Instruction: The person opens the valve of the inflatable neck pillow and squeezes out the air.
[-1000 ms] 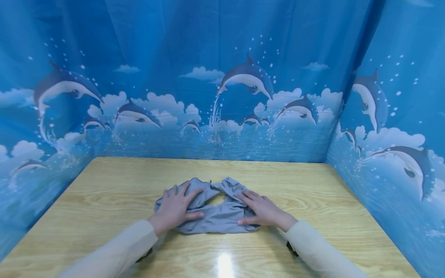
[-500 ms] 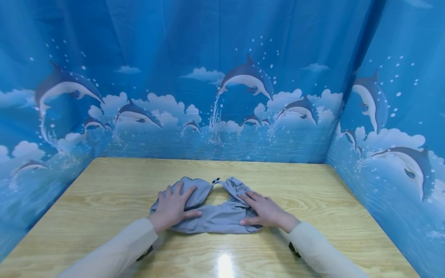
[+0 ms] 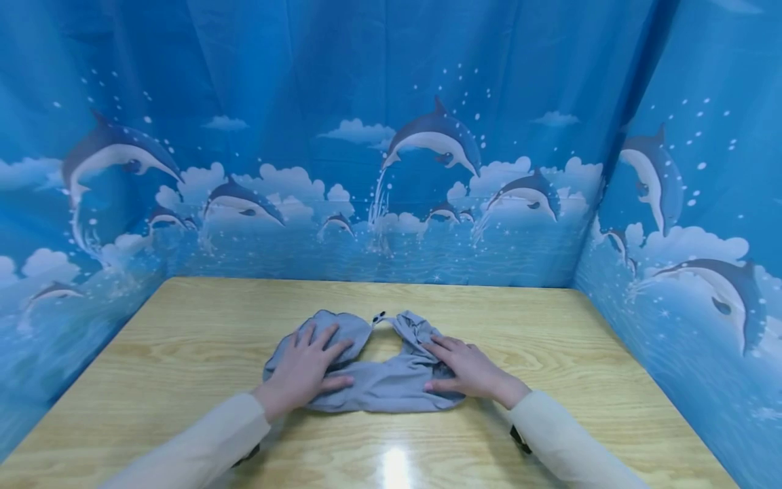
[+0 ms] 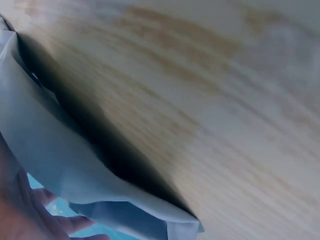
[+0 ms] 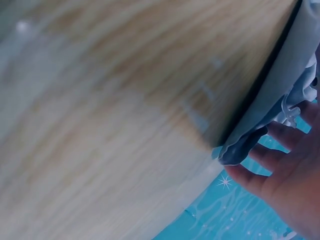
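A crumpled piece of grey cloth [image 3: 391, 390] lies on the table, curved like a ring around a gap where bare wood shows. Two small dark fastener-like dots [image 3: 379, 317] sit at the far side of that gap. My left hand [image 3: 302, 370] rests on the left lobe of the cloth, fingers spread and thumb pointing toward the middle. On the bunched right part lies my right hand [image 3: 467, 370], fingers extended. From the right wrist camera, a pale thin loop [image 5: 288, 111] shows on the cloth near the fingers [image 5: 260, 182].
The wood-grain table [image 3: 201, 326] stretches around the cloth. Blue curtains [image 3: 293, 136] printed with dolphins hang along the back and at both sides. Light glares off the tabletop at the near middle.
Since a second ago the cloth has been spread wider and its gap is larger. The left hand shifted slightly left, the right hand slightly right. Little differs over the last half second.
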A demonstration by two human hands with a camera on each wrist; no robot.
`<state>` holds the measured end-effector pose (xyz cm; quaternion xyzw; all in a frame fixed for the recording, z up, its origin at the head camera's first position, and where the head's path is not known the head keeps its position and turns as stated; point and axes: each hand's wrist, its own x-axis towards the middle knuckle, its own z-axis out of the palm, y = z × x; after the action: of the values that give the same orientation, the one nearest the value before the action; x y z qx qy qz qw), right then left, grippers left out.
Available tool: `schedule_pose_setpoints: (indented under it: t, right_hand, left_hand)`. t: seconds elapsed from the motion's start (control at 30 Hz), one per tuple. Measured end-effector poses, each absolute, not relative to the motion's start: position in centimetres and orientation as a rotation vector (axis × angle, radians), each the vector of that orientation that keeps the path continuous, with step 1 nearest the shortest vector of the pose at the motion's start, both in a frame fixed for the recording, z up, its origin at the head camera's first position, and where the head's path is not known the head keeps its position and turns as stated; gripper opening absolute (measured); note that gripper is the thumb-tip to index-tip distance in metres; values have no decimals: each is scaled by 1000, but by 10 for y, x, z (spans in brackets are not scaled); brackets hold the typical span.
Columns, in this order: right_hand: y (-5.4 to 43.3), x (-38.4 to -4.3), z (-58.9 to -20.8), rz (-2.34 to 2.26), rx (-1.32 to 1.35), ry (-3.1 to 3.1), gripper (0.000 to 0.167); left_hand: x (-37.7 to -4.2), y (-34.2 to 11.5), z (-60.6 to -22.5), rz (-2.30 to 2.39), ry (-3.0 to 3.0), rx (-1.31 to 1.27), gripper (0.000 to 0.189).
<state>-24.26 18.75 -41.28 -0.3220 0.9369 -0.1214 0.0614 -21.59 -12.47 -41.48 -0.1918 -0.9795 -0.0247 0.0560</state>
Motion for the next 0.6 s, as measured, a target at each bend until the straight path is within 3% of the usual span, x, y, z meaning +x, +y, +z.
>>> schedule_pose_setpoints:
  t: [0.3,0.6]
  right_hand:
    - [192,-244,-413,-327,-949,2869,76]
    - [188,-244,-407,-371,-922,2879,73]
  left_hand:
    - [-223,-127,-411,-14,-3022,-438,78]
    - [-222,-129,-415,-80,-3043,-486,81]
